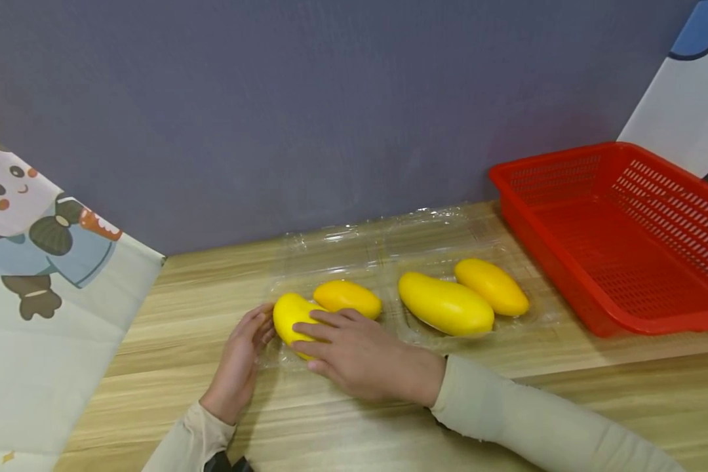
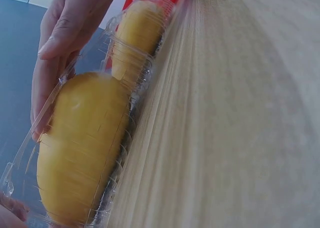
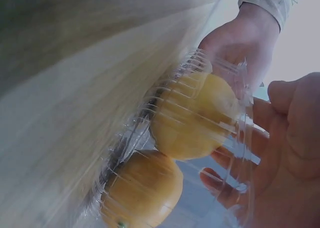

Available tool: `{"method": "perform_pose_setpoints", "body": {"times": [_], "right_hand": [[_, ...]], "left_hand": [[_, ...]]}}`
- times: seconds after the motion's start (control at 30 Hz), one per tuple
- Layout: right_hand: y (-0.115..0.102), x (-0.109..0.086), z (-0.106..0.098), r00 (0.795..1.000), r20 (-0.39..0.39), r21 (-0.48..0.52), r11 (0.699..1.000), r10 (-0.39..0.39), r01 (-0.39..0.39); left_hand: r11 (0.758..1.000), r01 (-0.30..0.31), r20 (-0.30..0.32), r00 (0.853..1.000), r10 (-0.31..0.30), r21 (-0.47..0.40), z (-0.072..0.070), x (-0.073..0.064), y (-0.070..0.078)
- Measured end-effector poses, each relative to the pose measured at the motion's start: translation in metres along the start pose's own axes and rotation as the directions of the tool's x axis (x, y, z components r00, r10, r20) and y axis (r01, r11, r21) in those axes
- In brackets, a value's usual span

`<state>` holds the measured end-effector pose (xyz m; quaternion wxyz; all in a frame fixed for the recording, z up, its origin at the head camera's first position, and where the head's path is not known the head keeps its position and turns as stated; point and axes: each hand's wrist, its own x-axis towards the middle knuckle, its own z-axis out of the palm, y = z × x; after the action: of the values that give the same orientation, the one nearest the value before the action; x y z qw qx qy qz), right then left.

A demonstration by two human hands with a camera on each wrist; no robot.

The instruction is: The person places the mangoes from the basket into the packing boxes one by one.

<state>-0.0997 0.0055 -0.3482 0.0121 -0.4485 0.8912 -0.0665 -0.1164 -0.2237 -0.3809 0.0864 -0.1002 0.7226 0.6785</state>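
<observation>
Resting on the left yellow mango (image 1: 289, 316), the right hand (image 1: 360, 354) has its fingers spread across the fruit, while the left hand (image 1: 240, 357), fingers loosely extended, stands at the left side of the clear plastic clamshell (image 1: 332, 252) containing it. A smaller mango (image 1: 349, 298) lies just behind. Two further mangoes (image 1: 445, 305) sit rightward, near a red basket (image 1: 557, 269).

Yellow elongated mango-shaped fruits (image 1: 445, 305), two tinged orange; colourless clear-plastic containers (image 1: 332, 252); plain-red rectangular plastic basket (image 1: 539, 252); pale-tan table (image 1: 200, 308), streaked wood grain; plain slate-grey wall (image 1: 330, 118).
</observation>
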Motion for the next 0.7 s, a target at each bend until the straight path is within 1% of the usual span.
{"method": "perform_pose_setpoints", "body": {"times": [0.3,0.37,0.43,0.57,0.7], "right_hand": [[0.001,-0.002,-0.001,1.0,0.016,0.046,0.999,-0.002,0.001],[0.003,-0.001,0.0,0.999,0.017,0.036,0.999,0.027,-0.028],[0.005,0.0,0.0,0.997,0.018,0.017,0.997,0.075,-0.076],[0.009,0.0,0.001,0.982,0.024,0.026,0.982,0.186,-0.187],[0.012,-0.001,0.003,0.973,0.037,0.069,0.97,0.23,-0.232]], "left_hand": [[1.0,0.003,0.026,1.0,-0.003,0.011,-0.002,-0.001,0.0],[1.0,0.003,0.03,1.0,-0.003,0.01,-0.002,-0.002,0.0],[1.0,0.006,0.03,1.0,-0.006,0.008,-0.002,-0.002,0.0],[1.0,0.008,0.027,1.0,-0.008,0.008,-0.002,-0.001,0.0],[1.0,0.005,0.026,1.0,-0.005,0.011,-0.001,0.0,0.001]]}}
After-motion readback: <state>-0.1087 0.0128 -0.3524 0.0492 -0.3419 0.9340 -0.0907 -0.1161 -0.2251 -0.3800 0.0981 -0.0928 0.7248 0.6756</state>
